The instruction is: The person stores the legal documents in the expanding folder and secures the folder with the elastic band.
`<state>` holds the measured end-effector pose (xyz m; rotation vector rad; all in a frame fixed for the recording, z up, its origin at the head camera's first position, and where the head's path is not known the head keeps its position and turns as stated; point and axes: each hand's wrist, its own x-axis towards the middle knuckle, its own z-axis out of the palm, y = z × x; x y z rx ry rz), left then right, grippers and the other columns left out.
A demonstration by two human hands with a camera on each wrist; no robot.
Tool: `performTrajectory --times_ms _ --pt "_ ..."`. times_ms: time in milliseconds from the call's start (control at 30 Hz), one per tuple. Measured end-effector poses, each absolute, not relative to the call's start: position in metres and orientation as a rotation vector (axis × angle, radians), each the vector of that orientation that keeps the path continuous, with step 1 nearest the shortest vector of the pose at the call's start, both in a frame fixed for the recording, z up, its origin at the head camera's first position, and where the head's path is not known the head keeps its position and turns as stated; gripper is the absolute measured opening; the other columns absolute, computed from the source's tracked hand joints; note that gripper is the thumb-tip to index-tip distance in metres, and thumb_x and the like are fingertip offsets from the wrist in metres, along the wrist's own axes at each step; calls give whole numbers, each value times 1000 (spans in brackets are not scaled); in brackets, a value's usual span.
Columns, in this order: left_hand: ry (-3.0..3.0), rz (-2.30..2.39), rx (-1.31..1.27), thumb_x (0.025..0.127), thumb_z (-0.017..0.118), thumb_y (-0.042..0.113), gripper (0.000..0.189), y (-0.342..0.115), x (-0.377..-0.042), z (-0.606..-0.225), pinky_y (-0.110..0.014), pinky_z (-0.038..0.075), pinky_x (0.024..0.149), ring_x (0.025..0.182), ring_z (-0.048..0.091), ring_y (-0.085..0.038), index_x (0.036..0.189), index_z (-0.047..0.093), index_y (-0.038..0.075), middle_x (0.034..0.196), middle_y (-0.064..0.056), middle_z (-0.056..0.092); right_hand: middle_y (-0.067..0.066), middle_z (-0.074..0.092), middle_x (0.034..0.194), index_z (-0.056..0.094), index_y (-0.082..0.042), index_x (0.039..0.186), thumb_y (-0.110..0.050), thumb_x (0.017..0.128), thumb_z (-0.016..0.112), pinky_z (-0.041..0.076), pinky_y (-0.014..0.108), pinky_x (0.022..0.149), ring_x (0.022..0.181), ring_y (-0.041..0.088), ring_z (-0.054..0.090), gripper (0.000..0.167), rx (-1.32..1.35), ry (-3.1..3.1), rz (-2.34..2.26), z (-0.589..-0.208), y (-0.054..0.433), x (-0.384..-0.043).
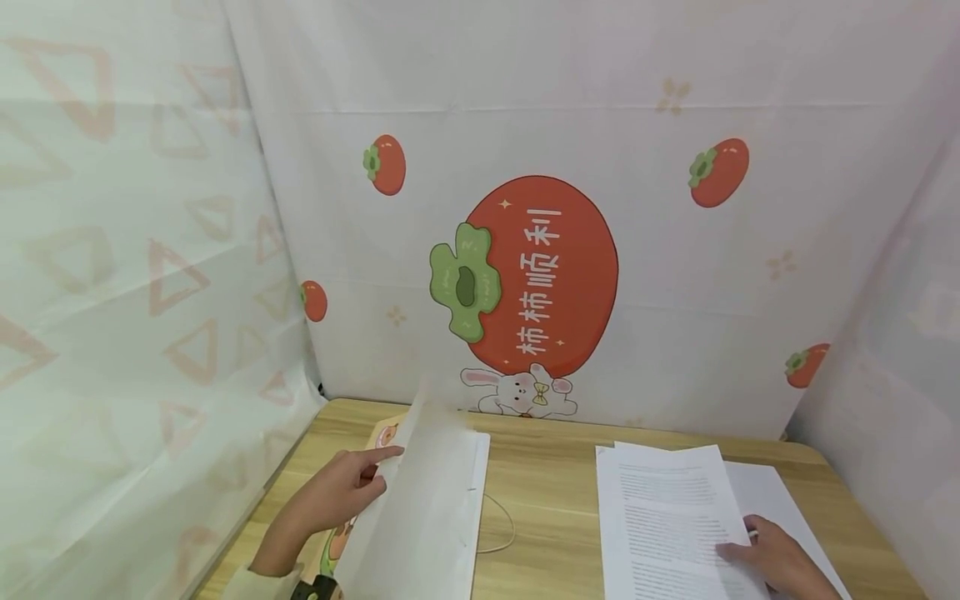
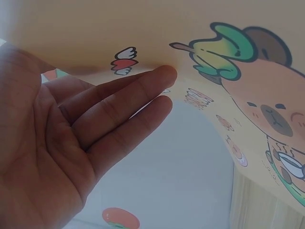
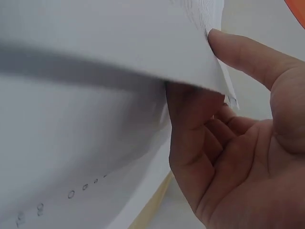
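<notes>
My left hand is at the left of an opened folder with a cartoon-printed cover. In the left wrist view its fingers extend nearly straight beneath that cover, fingertips right at the surface. A pale, partly blurred flap stands raised over the folder's white inside, beside the index finger. At the right, my right hand pinches the right edge of a stack of printed sheets, thumb on top and curled fingers underneath. More white paper lies below the held sheets.
A thin pale cord loops from the folder's right side onto the wooden table. A white cloth with persimmon prints hangs behind the table, and another cloth hangs along the left.
</notes>
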<state>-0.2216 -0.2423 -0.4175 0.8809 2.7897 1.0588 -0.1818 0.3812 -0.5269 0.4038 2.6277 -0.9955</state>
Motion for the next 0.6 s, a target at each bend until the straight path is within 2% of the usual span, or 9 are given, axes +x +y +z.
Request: performTrajectory --times_ms 133,233,367,467,600 --pt "2787 1057 879 98 53 -1 42 -242 -222 -419 -20 28 50 48 17 0 138 65 4 55 15 24 21 65 102 44 25 129 -42 91 76 49 56 83 95 36 59 83 295 2651 -1020 -526 381 -179" --pt "2785 1057 877 98 53 -1 42 -243 -222 -419 -20 29 49 48 17 0 138 65 4 55 15 24 33 61 110 38 25 136 -40 94 73 48 60 88 104 47 58 86 264 2626 -1047 -524 381 -178" --pt "2781 1059 875 99 53 0 42 -243 -223 -418 -20 29 49 48 17 -1 139 64 5 54 15 24 49 46 128 23 30 140 -44 96 70 43 68 95 121 62 47 97 265 2567 -1074 -522 380 -178" --pt "2780 1055 870 99 53 1 42 -243 -223 -417 -21 29 49 48 16 -1 139 64 6 54 15 24 48 45 129 21 28 143 -44 97 69 45 65 93 118 57 50 98 288 2517 -1135 -521 379 -177" --pt "2774 1052 867 99 53 1 42 -244 -223 -417 -21 29 49 47 17 -1 140 64 5 54 15 24 43 52 125 19 25 146 -39 99 68 51 56 88 108 41 60 93 320 2469 -1248 -520 374 -175"
